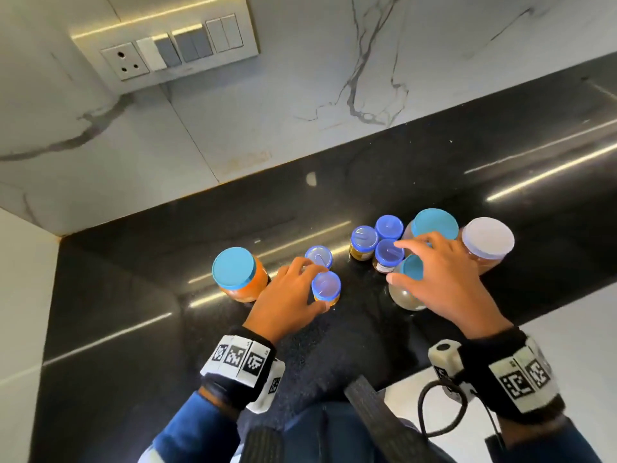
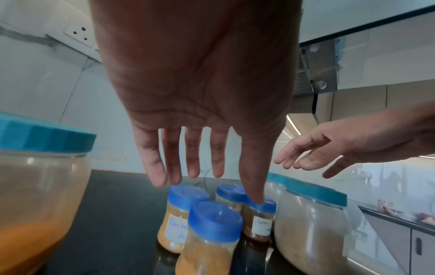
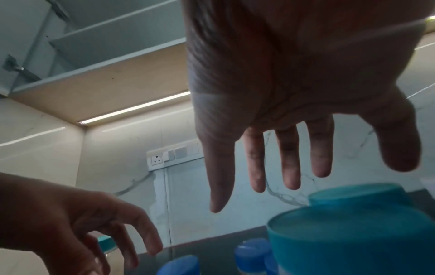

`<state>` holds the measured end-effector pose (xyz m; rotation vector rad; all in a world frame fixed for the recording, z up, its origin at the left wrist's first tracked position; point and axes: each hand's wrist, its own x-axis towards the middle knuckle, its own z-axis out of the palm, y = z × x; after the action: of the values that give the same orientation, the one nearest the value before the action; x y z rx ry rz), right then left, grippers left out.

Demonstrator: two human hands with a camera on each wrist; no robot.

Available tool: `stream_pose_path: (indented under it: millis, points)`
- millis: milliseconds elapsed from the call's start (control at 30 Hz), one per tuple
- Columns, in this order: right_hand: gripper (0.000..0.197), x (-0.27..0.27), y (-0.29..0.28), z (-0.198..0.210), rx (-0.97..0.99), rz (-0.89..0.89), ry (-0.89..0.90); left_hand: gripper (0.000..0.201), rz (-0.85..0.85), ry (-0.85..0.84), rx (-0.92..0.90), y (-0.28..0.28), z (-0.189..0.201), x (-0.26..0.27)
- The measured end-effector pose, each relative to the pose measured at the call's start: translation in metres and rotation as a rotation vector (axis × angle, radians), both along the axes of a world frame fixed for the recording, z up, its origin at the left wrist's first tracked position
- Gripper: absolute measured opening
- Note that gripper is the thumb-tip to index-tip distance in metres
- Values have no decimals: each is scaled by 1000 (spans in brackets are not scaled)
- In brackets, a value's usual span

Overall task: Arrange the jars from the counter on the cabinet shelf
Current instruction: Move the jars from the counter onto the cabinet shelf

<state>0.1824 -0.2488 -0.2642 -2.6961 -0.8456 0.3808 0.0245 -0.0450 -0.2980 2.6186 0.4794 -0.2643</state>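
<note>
Several jars stand on the black counter [image 1: 267, 212]. At the left is an orange-filled jar with a teal lid [image 1: 235, 269]. Beside it are two small blue-lidded jars [image 1: 319, 257], and my left hand [image 1: 300, 290] hovers over the nearer small jar [image 1: 326, 286], fingers straight and apart, holding nothing. In the left wrist view the left hand [image 2: 200, 167] stays above that jar [image 2: 215, 221] without touching it. My right hand [image 1: 434, 269] is spread above a teal-lidded jar of brown powder [image 1: 405, 295]. Its fingers [image 3: 287, 167] are straight over the teal lid [image 3: 341, 238].
Three more small blue-lidded jars [image 1: 387, 252] cluster in the middle. Behind my right hand stand a large teal-lidded jar [image 1: 434, 223] and a white-lidded jar [image 1: 489, 238]. A switch panel [image 1: 167, 51] is on the marble wall. Open cabinet shelves [image 3: 117, 42] hang above the counter.
</note>
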Motion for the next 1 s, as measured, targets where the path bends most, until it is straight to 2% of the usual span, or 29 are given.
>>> stream_pose_path:
  millis: [100, 167, 300, 400, 600, 667, 767, 867, 933, 1000]
  points:
    - [74, -5, -8, -13, -85, -31, 87, 60, -2, 6, 17, -2, -10, 1]
    - [77, -8, -11, -20, -72, -24, 97, 57, 2, -9, 17, -4, -16, 2]
    - [72, -13, -15, -30, -82, -27, 13, 49, 2, -2, -4, -6, -25, 3]
    - [70, -18, -15, -31, -90, -52, 49, 45, 6, -37, -5, -6, -28, 1]
    - [66, -39, -8, -23, -104, 76, 146, 42, 60, -159, 22, 3, -18, -2]
    - [66, -48, -4, -20, -100, 105, 170, 42, 122, -263, 81, 11, -13, -7]
    - [69, -58, -1, -16, -83, 117, 223, 44, 349, -348, 223, 27, -2, -20]
    - [71, -66, 0, -7, -36, 130, 234, 56, 552, -180, 241, 49, 1, -40]
    - [70, -70, 1, 4, -4, 144, 221, 66, 588, -75, 169, 66, -4, -53]
    - [71, -73, 4, 17, 38, 155, 200, 71, 590, -90, 40, 77, -11, -61]
